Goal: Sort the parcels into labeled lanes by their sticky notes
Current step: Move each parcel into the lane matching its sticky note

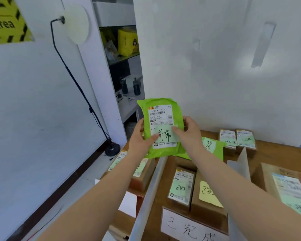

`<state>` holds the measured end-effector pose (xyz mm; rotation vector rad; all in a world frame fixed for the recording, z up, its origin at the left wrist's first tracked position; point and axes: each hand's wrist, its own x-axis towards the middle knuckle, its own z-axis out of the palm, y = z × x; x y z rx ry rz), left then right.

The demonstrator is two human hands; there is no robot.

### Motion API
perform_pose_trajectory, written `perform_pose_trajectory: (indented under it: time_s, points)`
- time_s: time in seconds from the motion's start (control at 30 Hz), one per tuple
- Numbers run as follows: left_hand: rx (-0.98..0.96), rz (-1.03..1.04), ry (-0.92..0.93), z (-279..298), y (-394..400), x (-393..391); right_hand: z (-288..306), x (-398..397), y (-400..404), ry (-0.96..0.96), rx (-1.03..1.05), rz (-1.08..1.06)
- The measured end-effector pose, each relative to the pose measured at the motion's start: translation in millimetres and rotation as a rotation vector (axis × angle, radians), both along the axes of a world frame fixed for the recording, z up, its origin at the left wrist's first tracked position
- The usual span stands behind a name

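Both hands hold a bright green plastic mailer parcel upright in front of the person, above the far end of the brown wooden table. The left hand grips the parcel's left edge, thumb laid across the front; the right hand grips the right edge, its thumb pressing on the pale green sticky note stuck over the white shipping label. The note bears two handwritten characters, readable from here.

Below, grey upright dividers split the table into lanes. The middle lane carries a white paper lane label at its near end and holds a brown cardboard box with a green note beside another brown box with a yellow sticky note. More brown boxes with green notes stand at the far side, a second green mailer lies behind the right forearm, and a further box sits in the left lane.

The step in hand looks like reading the note to choose a lane. To do it well, the thumb should slide off the writing so no stroke is hidden, the note should be compared with each lane label and not with neighbouring parcels, and the soft mailer should be lowered flat, note upward, inside the dividers. The left lane's own label cannot be seen from here
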<state>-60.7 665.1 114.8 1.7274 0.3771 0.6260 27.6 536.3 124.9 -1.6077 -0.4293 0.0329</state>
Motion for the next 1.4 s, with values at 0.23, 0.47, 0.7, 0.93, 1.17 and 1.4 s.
perform_pose_trajectory:
  time_s: [0.23,0.47,0.7,0.93,1.17,1.4]
  points:
    - [-0.136,-0.013,0.029,1,45,-26,-11,-20,44,0.040,0.051,0.033]
    - [-0.144,-0.065,0.089,-7,129,-3,-24,-9,113,0.103,0.013,0.022]
    - [-0.092,-0.183,0.144,-34,220,41,-46,12,189,0.200,-0.029,-0.074]
    - [-0.130,-0.245,0.244,-80,274,79,-84,36,240,0.332,-0.188,-0.165]
    - [-0.183,-0.307,0.354,-130,290,119,-124,67,256,0.354,-0.333,-0.214]
    - [-0.162,-0.440,0.438,-170,277,153,-156,93,241,0.363,-0.492,-0.275]
